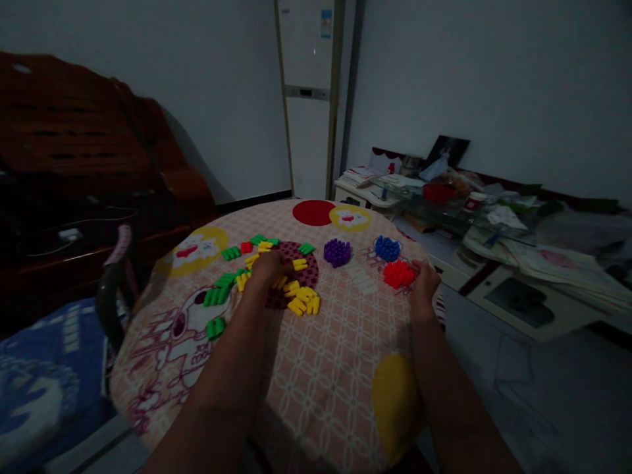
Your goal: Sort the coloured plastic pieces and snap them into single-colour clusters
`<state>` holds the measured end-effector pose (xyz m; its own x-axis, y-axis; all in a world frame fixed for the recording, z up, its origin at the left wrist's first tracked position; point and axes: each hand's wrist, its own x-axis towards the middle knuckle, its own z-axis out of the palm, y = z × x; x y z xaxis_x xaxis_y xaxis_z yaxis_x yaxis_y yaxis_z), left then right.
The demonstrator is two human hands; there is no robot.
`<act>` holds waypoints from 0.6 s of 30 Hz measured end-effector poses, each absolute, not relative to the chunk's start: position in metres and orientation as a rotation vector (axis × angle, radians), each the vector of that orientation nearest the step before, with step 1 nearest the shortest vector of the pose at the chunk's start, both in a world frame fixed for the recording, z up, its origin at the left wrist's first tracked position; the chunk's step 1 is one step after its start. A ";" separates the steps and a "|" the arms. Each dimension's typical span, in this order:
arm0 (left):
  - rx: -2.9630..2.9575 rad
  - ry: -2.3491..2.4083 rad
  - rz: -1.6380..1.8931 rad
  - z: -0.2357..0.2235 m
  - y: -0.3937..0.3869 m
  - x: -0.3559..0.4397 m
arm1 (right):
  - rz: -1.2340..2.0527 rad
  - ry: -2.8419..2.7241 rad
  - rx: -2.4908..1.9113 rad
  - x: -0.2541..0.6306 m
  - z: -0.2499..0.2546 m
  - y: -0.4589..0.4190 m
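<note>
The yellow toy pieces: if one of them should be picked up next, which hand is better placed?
Probably the left hand: it is among the yellow toy pieces, while the right hand is at the edge of the red cluster, farther right.

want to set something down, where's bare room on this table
Bare tablecloth lies between your forearms, nearer you than the yellow pieces; another patch lies beyond the purple pile. It's crowded around your left hand and the green pieces.

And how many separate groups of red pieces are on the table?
2: the large red cluster by the right hand, and a small red group beside green pieces. The left hand may hide more.
</note>
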<state>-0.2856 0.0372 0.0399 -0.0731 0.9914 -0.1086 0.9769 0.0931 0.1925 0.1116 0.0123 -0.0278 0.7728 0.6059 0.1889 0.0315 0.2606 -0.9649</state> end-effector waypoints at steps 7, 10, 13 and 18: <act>2.041 2.122 0.673 0.057 0.036 -0.262 | 0.441 -0.578 -1.240 0.112 -0.029 0.014; 2.147 1.790 0.845 0.066 0.026 -0.225 | 0.448 -0.578 -1.247 0.112 -0.030 0.014; 2.310 1.489 0.834 0.064 0.010 -0.176 | 0.454 -0.575 -1.258 0.111 -0.029 0.013; 2.426 1.148 0.724 0.048 -0.017 -0.096 | 0.442 -0.571 -1.239 0.108 -0.028 0.013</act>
<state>-0.0960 -0.0174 0.0484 0.5388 0.7896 0.2937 0.6050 -0.6053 0.5173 0.1083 0.0128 -0.0284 0.7810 0.6025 0.1645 -0.0080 0.2730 -0.9620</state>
